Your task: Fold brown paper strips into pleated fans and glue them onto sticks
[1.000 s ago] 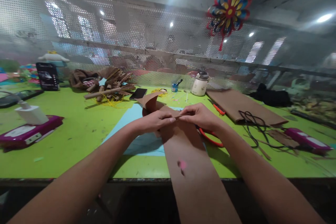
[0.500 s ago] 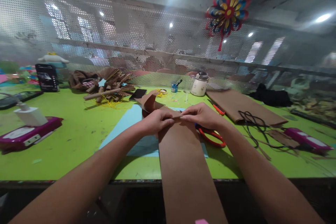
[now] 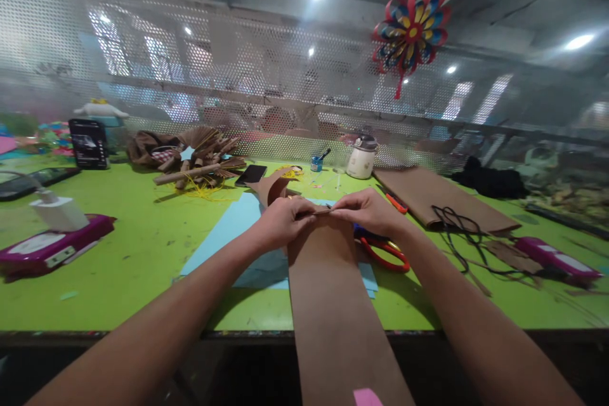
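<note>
A long strip of brown kraft paper (image 3: 333, 304) runs from the middle of the table over its front edge towards me. My left hand (image 3: 288, 219) pinches the strip's folded far part between thumb and fingers. Close beside it, my right hand (image 3: 366, 210) pinches the same fold. Beyond my left hand a loose end of brown paper curls upward. Light blue paper sheets (image 3: 214, 241) lie under the strip. Just right of my right hand rest red-handled scissors (image 3: 387, 257), their blades partly hidden. A pink scrap (image 3: 367, 397) sits on the strip's near end.
Folded brown paper (image 3: 438, 193) and black cord (image 3: 459, 228) lie to the right, near a red-handled cutter (image 3: 396, 203). A white jar (image 3: 361, 157) stands at the back. Rolled paper sticks (image 3: 200, 165) are piled back left. A purple power strip (image 3: 57, 242) is at left.
Both hands keep their pinch on the paper fold, almost in place. The whole view has shifted slightly downward in the picture, and the curled paper end looks a little more rolled.
</note>
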### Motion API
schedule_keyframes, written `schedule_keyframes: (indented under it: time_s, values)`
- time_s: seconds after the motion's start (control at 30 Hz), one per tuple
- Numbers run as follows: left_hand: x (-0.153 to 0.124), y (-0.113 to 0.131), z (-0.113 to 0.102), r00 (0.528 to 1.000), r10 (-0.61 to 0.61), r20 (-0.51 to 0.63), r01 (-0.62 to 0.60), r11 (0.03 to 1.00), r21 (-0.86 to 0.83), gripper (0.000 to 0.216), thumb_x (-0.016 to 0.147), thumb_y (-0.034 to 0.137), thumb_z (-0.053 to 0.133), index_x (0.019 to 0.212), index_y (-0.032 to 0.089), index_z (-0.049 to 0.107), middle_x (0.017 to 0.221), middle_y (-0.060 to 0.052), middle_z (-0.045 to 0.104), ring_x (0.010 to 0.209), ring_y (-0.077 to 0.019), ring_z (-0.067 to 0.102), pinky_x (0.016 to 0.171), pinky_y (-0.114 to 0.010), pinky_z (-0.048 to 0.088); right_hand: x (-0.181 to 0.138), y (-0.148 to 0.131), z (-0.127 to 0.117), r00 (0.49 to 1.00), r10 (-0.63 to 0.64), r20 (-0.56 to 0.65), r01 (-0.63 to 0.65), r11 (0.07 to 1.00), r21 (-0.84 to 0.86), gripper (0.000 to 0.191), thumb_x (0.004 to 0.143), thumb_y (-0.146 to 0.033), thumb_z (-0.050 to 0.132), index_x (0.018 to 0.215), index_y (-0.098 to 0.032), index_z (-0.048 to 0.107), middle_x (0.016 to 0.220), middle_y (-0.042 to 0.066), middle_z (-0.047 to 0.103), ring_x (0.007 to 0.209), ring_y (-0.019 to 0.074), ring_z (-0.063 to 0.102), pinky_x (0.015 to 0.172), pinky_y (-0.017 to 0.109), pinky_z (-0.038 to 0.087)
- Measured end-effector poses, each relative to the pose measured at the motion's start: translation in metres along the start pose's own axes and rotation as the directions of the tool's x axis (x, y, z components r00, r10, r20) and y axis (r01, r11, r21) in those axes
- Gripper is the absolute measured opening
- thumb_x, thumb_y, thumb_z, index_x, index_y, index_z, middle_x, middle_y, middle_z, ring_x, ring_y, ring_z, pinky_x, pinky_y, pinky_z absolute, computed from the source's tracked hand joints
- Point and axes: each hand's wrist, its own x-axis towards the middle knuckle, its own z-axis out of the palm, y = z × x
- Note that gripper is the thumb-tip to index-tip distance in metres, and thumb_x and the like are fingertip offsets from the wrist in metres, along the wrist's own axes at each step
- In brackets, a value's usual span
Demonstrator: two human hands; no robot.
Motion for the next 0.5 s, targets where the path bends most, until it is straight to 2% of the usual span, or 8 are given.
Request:
schedule_keyframes:
  time_s: [0.1, 0.2, 0.33, 0.5]
  values:
    - [0.0, -0.001, -0.005, 0.994, -0.05, 0.1, 0.063, 0.989, -0.134, 0.028, 0.08, 0.035, 0.049, 0.095, 0.018, 0.065, 0.083, -0.004, 0.065, 0.072, -0.0139, 0.055, 0.062, -0.022, 0.038, 0.0, 0.003, 0.0, 0.999, -0.019, -0.026, 0.019, 1.0, 0.012, 0.022, 0.072, -0.034, 0.06, 0.079, -0.016, 0.071, 0.07, 0.003, 0.068, 0.062, 0.0123, 0.058, 0.056, 0.023, 0.044]
    - [0.0, -0.004, -0.01, 0.982, -0.053, 0.182, 0.09, 0.976, -0.199, 0.034, 0.082, 0.04, 0.046, 0.091, 0.014, 0.066, 0.076, -0.004, 0.065, 0.066, -0.0125, 0.053, 0.057, -0.021, 0.037, 0.0, 0.004, -0.001, 0.999, -0.026, -0.044, 0.027, 0.999, 0.023, 0.022, 0.072, -0.034, 0.061, 0.079, -0.015, 0.071, 0.072, 0.004, 0.069, 0.063, 0.0131, 0.058, 0.058, 0.023, 0.045]
    - [0.001, -0.005, -0.01, 0.99, -0.051, 0.128, 0.068, 0.989, -0.131, 0.033, 0.083, 0.036, 0.045, 0.089, 0.013, 0.067, 0.066, -0.003, 0.063, 0.06, -0.0113, 0.05, 0.054, -0.021, 0.035, 0.0, 0.007, -0.004, 1.0, -0.016, -0.016, 0.016, 0.999, 0.042, 0.024, 0.072, -0.034, 0.061, 0.08, -0.014, 0.071, 0.073, 0.004, 0.069, 0.064, 0.0135, 0.059, 0.059, 0.024, 0.045]
    - [0.0, -0.004, -0.007, 0.996, 0.019, 0.087, -0.019, 1.0, -0.002, 0.032, 0.085, 0.033, 0.042, 0.092, 0.015, 0.067, 0.063, -0.002, 0.063, 0.057, -0.0104, 0.05, 0.056, -0.02, 0.035, 0.001, 0.011, -0.007, 1.0, 0.006, 0.031, -0.007, 0.998, 0.058, 0.025, 0.072, -0.034, 0.06, 0.082, -0.014, 0.07, 0.073, 0.004, 0.068, 0.064, 0.0133, 0.058, 0.059, 0.025, 0.046]
